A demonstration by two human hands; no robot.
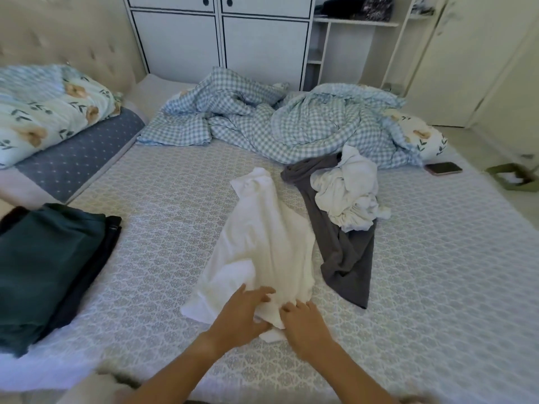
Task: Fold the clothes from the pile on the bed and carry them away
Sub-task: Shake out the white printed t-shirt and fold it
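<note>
On the patterned bed (437,258), both hands (274,313) grip the white garment's (262,243) near edge.

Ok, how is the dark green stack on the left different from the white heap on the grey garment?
The dark green stack is folded flat with straight edges; the white heap is crumpled and bunched. The stack lies at the bed's left edge, the heap sits on top of a grey garment farther right. Neither is being touched by a hand.

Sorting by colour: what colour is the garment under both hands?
White, plain; the garment shows clearly in the head view.
</note>
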